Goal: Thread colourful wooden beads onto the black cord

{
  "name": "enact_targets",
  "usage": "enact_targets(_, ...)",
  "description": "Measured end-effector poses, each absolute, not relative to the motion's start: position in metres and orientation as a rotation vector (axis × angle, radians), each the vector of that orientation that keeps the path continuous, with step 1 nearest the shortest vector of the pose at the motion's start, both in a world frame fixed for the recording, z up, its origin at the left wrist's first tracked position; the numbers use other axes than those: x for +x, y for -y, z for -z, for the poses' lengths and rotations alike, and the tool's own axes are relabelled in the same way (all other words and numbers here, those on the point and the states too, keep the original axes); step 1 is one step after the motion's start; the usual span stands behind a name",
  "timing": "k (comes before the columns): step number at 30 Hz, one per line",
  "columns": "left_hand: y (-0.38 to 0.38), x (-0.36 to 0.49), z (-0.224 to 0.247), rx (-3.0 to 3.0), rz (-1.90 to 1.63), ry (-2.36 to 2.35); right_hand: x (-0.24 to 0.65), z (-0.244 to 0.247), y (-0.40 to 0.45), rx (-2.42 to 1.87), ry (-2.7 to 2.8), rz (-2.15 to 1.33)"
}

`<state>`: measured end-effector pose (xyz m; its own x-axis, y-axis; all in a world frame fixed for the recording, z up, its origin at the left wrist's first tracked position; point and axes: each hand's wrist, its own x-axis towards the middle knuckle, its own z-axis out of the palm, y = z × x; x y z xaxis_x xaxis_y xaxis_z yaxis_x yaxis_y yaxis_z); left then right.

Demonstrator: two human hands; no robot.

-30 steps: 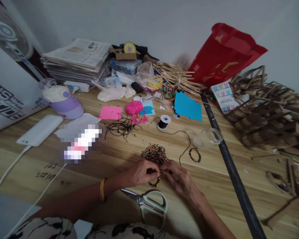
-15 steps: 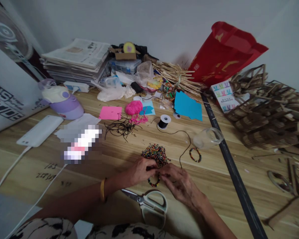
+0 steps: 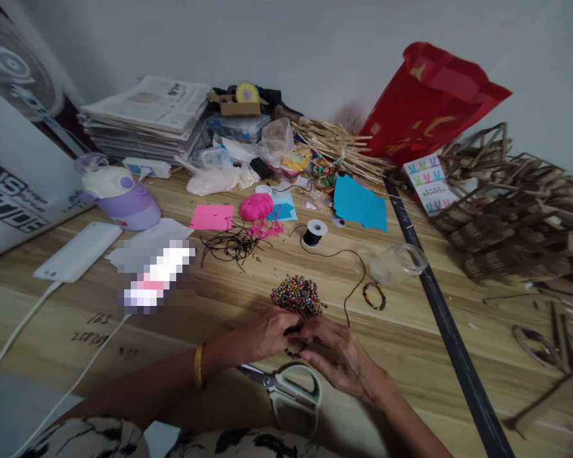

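Holding the beaded loop (image 3: 293, 353) just below their narrow grip, left hand (image 3: 271, 332) meets right hand (image 3: 346, 357)

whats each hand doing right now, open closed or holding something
Left hand: fingers bent at the small beaded loop, grip hidden.
Right hand: fingers curled over the same loop, grip hidden.

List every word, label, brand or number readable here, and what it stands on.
"165": table, handwritten.
"258...": table, handwritten below it; later digits unclear.
"COFFEE": small box.
Possibly "ENS", cut off: carton; its other print is unclear.
Too small or blurred: newspapers, red bag, third scrawl on the table.
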<state>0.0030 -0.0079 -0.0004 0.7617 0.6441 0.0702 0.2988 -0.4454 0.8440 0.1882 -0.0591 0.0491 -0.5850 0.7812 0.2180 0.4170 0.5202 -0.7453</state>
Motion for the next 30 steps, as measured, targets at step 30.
enact_targets(30, 0.004, 0.020, -0.012, 1.534, -0.454, -0.719, 0.213, -0.039, 0.040, -1.094, 2.104, -0.737)
